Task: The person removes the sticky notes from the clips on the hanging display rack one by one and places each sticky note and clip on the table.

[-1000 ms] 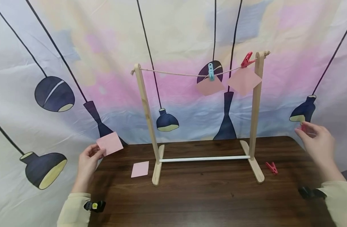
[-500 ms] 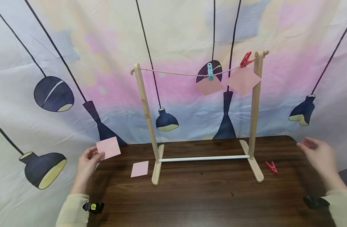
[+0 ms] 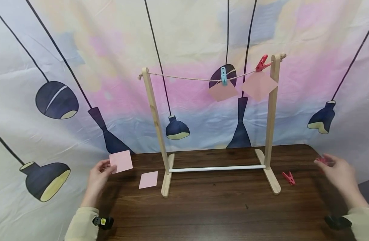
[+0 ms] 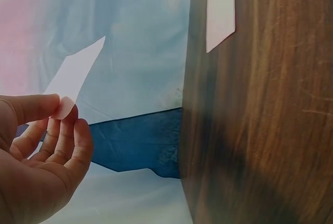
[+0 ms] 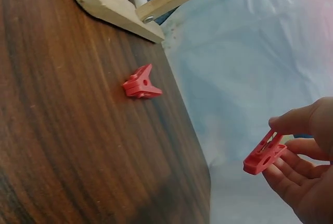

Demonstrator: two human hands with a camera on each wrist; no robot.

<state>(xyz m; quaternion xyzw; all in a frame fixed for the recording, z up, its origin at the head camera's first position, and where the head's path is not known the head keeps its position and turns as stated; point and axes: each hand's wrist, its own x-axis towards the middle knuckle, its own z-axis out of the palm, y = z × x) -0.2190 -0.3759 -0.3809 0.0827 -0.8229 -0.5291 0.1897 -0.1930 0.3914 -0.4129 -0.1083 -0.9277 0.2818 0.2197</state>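
My left hand (image 3: 97, 177) pinches a pink square of paper (image 3: 121, 162) by its edge between thumb and fingers, over the table's left side. In the left wrist view the held paper (image 4: 75, 73) tilts up from the fingertips. A second pink paper square (image 3: 148, 180) lies on the table beside the rack's left foot. On the far right, my right hand (image 3: 341, 175) holds a red clothespin (image 5: 264, 152) by its handle ends, between thumb and fingers. Another red clothespin (image 3: 289, 178) lies on the table near the rack's right foot.
A wooden rack (image 3: 271, 117) stands mid-table, with a white bar (image 3: 217, 168) low across it and a string (image 3: 184, 78) on top. A blue clothespin (image 3: 223, 75) and a red one (image 3: 261, 63) hold pink papers there. Behind hangs a lamp-patterned cloth (image 3: 190, 33).
My right hand has moved down with the red clothespin, from in front of the cloth to the table's right edge. My left hand has shifted slightly right and down with the paper.
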